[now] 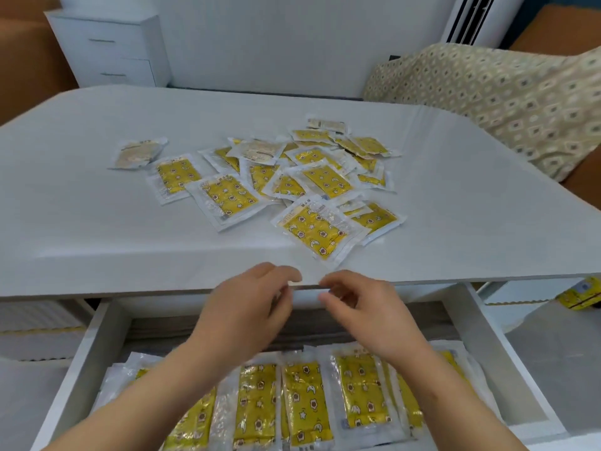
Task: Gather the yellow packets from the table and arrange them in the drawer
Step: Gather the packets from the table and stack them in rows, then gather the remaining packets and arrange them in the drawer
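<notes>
Yellow star-printed packets (pixel 320 231) in clear wrap, both hands' fingers (pixel 276 272) loosely curled, empty

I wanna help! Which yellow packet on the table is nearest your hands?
The frontmost yellow star-printed plastic packet, lying closest to the white table's edge.

- The tabletop (pixel 97 229) looks like a smooth, matt laminate, pale grey-white with a faint grain.
- The loose packets (pixel 320 232) have clear glossy plastic wrappers, crinkled, over shiny yellow foil.
- The drawer (pixel 94 349) has smooth white walls with a slight sheen.
- The stacked packets (pixel 305 405) inside show the same glossy film and glinting foil.
- The sofa cover (pixel 487 102) is soft matt cloth with a woven-looking pattern.
- The cabinet (pixel 107 56) is matt white board; its handles (pixel 101 41) look like dull metal.
</notes>
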### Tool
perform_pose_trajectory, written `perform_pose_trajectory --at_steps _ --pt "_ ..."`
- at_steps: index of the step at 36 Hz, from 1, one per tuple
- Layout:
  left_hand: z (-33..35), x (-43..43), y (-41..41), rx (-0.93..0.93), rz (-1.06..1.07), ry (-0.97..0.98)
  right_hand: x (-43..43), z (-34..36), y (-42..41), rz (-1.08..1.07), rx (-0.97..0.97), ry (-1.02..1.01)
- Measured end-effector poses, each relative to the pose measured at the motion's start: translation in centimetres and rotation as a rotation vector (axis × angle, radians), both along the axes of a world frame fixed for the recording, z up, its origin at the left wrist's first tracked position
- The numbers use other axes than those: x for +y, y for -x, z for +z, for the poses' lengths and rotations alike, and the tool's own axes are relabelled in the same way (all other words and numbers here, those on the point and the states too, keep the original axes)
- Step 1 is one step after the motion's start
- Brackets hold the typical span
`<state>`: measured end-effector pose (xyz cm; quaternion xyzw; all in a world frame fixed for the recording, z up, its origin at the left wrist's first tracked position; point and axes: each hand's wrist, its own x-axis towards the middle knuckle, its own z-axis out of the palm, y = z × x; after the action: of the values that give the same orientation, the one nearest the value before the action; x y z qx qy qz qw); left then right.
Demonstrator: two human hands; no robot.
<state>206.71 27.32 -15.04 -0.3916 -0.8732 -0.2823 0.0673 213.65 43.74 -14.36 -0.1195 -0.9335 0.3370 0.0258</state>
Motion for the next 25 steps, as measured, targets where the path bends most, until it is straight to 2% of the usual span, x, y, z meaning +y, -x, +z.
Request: perform_pose_trajectory --at_steps 3,5,6,12,14,17,21,25 --pt "1.8 0.7 1.9 0.073 0.153 -0.238 0.5 1.6 1.4 -0.106 0.247 -0.018" --pt "2.5 1.5 3.6 0.067 0.253 -0.245 1.1 2.1 2.9 -0.203 0.349 -0.093" --pt "2.4 2.0 4.7 0.048 0.273 -0.204 1.5 2.3 3.7 -0.229 0.342 -0.113" --pt "0.4 4.2 8.1 -0.041 0.349 0.331 3.6 1.2 7.3 -0.137 -0.142 -0.299" --pt "-0.3 4.3 8.3 -0.086 0.390 0.362 4.0 0.4 7.8 -0.118 -0.187 -0.334" --pt "-0.3 4.4 9.0 -0.135 0.469 0.377 4.3 0.0 8.5 -0.083 -0.151 -0.393" --pt "-0.3 4.5 10.3 -0.205 0.480 0.403 4.2 0.2 10.3 -0.053 -0.166 -0.458" --pt "-0.1 3.1 11.7 -0.115 0.451 0.414 3.9 0.2 12.3 -0.048 -0.201 -0.427"
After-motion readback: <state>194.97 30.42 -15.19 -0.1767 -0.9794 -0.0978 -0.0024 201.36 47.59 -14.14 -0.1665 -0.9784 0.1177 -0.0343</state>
